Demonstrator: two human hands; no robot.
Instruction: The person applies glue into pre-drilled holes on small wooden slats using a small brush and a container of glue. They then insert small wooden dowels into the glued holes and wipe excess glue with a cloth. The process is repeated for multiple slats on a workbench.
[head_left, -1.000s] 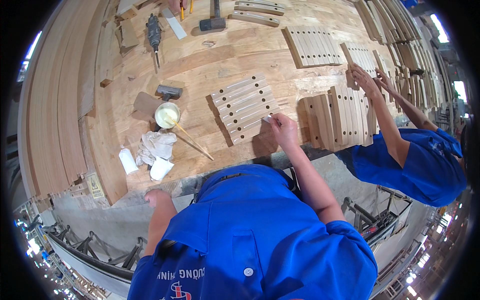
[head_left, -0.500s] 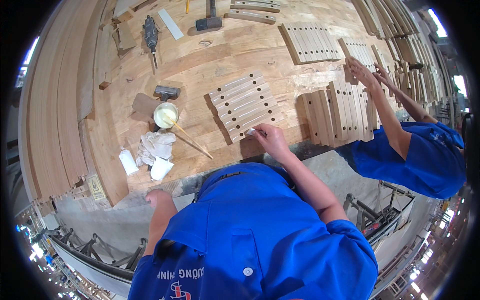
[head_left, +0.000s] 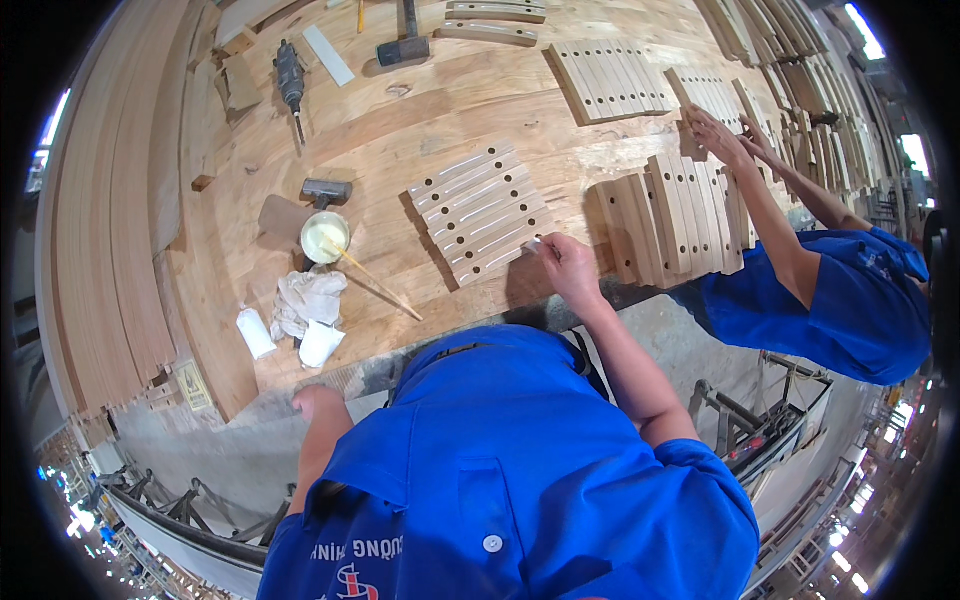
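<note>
My right hand [head_left: 570, 270] is closed in a pinch on a small white object [head_left: 534, 244], mostly hidden by the fingers, so its kind does not show. It is at the right end of the nearest slat in a row of wooden slats [head_left: 480, 215]. These slats lie side by side, with dark round holes near their ends and thin white lines along their upper faces. Low by the bench's front edge is my left hand [head_left: 318, 400], away from the slats; its fingers are too hidden to read.
A cup of whitish liquid [head_left: 325, 238] with a stick [head_left: 385, 288], a crumpled cloth [head_left: 308, 300] and a hammer head [head_left: 327, 192] are left of the slats. Farther back lie a power driver [head_left: 290, 80] and a mallet [head_left: 403, 50]. Stacked slats [head_left: 680, 220] stand right, near a co-worker's hands [head_left: 720, 135].
My right hand has moved rightward along the nearest slat, from near its left end to its right end, with the white object. The view has shifted slightly. My left hand stays low.
</note>
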